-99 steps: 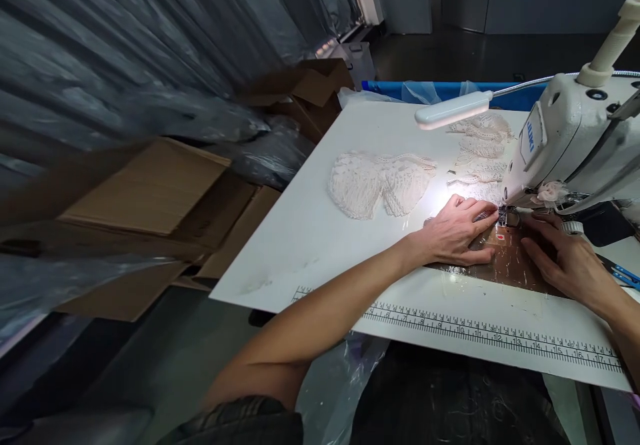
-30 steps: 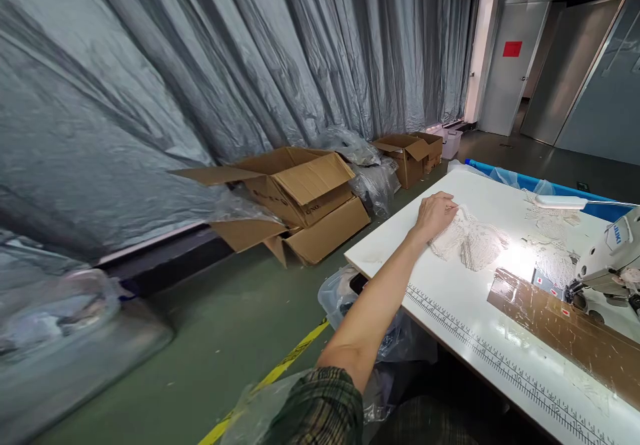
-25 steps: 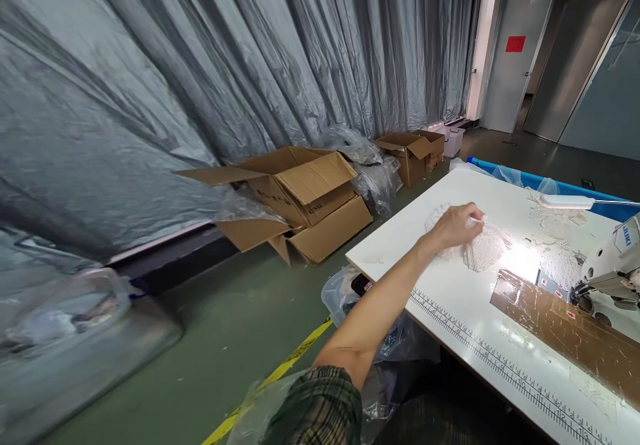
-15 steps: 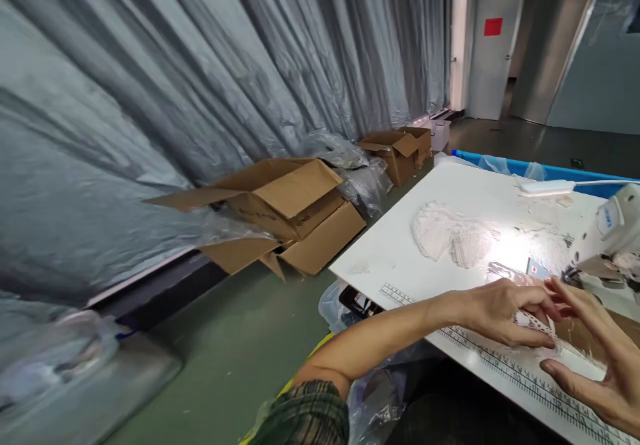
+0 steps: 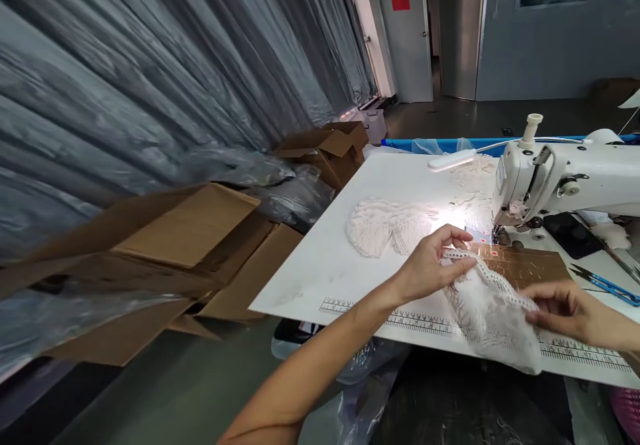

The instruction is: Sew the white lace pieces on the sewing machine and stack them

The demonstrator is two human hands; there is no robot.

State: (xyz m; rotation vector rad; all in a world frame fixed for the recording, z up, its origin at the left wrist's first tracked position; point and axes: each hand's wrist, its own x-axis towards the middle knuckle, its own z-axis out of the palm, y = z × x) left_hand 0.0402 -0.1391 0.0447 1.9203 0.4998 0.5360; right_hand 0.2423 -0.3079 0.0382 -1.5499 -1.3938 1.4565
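Between my two hands stretches a white piece of lace fabric (image 5: 500, 318), its scalloped trim edge running from one hand to the other and the rest hanging over the front table edge. My left hand (image 5: 440, 261) pinches the trim's left end, just in front of the sewing machine's needle area. The right end is pinched by my right hand (image 5: 563, 308). Behind the fabric stands the white sewing machine (image 5: 565, 171), with a brown plate (image 5: 530, 265) on the table before it. More white lace pieces (image 5: 387, 225) lie stacked to the left.
The white table (image 5: 300, 278) has ruler markings along its front edge. Blue thread snips (image 5: 607, 285) lie at the right. A white lamp bar (image 5: 453, 159) rests at the back. Open cardboard boxes (image 5: 185, 225) and plastic bags (image 5: 295, 195) stand on the floor at left.
The view has swung right, bringing the whole sewing machine in. My right hand, open before, now grips the lace, and the fabric is spread out between both hands.
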